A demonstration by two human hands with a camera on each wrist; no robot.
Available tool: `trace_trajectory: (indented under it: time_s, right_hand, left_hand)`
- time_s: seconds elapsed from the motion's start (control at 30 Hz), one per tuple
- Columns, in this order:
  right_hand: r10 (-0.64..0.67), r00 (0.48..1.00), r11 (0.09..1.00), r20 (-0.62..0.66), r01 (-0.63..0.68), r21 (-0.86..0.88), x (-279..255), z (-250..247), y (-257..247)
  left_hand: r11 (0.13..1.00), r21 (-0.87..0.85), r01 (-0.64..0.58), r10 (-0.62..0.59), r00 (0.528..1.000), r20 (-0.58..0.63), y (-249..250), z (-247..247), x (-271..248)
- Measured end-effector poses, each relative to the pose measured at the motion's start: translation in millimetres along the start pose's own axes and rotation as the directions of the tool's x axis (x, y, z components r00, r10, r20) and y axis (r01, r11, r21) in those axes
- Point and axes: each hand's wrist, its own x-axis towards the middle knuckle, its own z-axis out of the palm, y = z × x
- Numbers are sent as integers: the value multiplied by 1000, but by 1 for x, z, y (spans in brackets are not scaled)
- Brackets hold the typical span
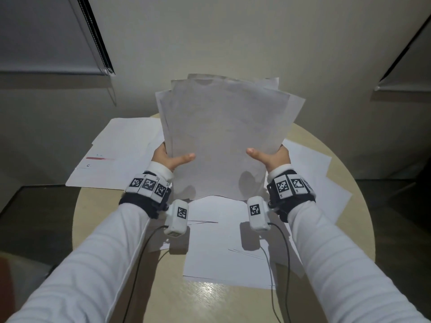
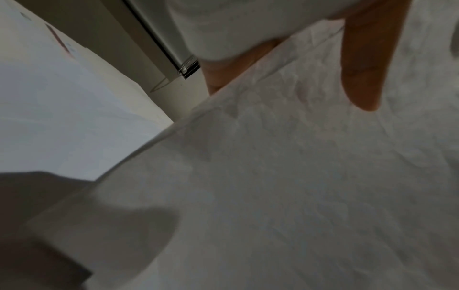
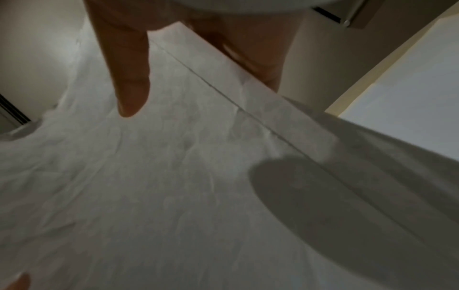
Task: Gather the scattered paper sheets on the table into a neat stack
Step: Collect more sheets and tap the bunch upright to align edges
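Observation:
A bundle of several white, slightly crumpled paper sheets (image 1: 224,136) stands upright above the round table (image 1: 112,213), its top edges fanned and uneven. My left hand (image 1: 171,158) grips its left edge, thumb in front and fingers behind. My right hand (image 1: 270,156) grips its right edge the same way. The left wrist view shows the bundle (image 2: 273,176) close up with my thumb (image 2: 365,68) lying on it. In the right wrist view my thumb (image 3: 129,74) lies on the bundle (image 3: 174,186). More loose sheets (image 1: 231,243) lie flat on the table below.
Sheets with a red mark (image 1: 112,159) overhang the table's left rear edge. Other sheets (image 1: 326,190) spread toward the right rim. Behind stands a pale wall (image 1: 233,43) with window blinds (image 1: 46,36) on both sides. Cables (image 1: 137,264) trail from my wrists.

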Motion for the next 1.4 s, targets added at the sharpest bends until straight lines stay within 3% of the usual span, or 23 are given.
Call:
trace_trajectory:
  time_s: [0.27, 0.43, 0.63, 0.83, 0.87, 0.93, 1.0, 1.03, 1.07, 1.1, 1.17, 1.2, 1.23, 1.33, 1.4]
  right_hand:
    - [-2, 997, 1000, 73, 4, -24, -3, 14, -1]
    - [-15, 992, 999, 126, 21, -46, 0, 11, 4]
    - [-47, 998, 997, 48, 50, -53, -1, 9, 3]
    - [-274, 961, 962, -27, 275, 11, -4, 13, -38]
    - [-360, 928, 932, -94, 354, -78, -6, 15, -50]
    - [-601, 778, 760, -183, 486, -432, -13, 18, -73]
    - [-801, 591, 462, -96, 509, -726, -27, 24, -97]
    - [-844, 536, 331, -9, 508, -795, -33, 28, -107]
    - [-845, 528, 236, 82, 507, -829, -36, 31, -116]
    - [-800, 573, 175, 180, 510, -842, -36, 33, -124]
    - [-543, 767, 105, 341, 465, -879, -31, 34, -133]
    - [-400, 839, 84, 369, 435, -897, -27, 33, -133]
    - [-316, 876, 81, 364, 407, -910, -25, 31, -133]
    - [-431, 859, 179, 276, 381, -907, -28, 32, -131]
    - [-386, 873, 160, 299, 383, -910, -31, 34, -131]
  left_hand:
    - [998, 54, -28, 31, 998, -51, 0, 2, -4]
    - [999, 43, 11, -11, 1000, 0, 5, 4, -6]
    - [1000, 24, -2, 4, 995, -102, -1, 4, 2]
    - [999, 18, -50, 52, 994, -98, 12, 4, 11]
    - [999, 24, -44, 46, 995, -93, 12, 3, 14]
    - [999, 24, -48, 50, 996, -76, 11, 3, 18]
    - [998, 17, -61, 62, 996, -67, 9, 2, 18]
    - [998, 11, -67, 67, 996, -61, 10, 2, 19]
    - [998, 14, -67, 68, 996, -52, 10, 2, 19]
    - [997, 19, -68, 69, 997, -44, 10, 2, 19]
    - [998, 12, -60, 61, 998, -31, 8, 0, 20]
    - [999, 1, -52, 52, 998, -28, 8, -1, 20]
    - [999, -10, -46, 45, 999, -26, 7, -1, 20]
    - [998, -20, -52, 52, 999, -14, 4, -2, 22]
    - [999, -19, -50, 50, 999, -5, 3, -3, 22]
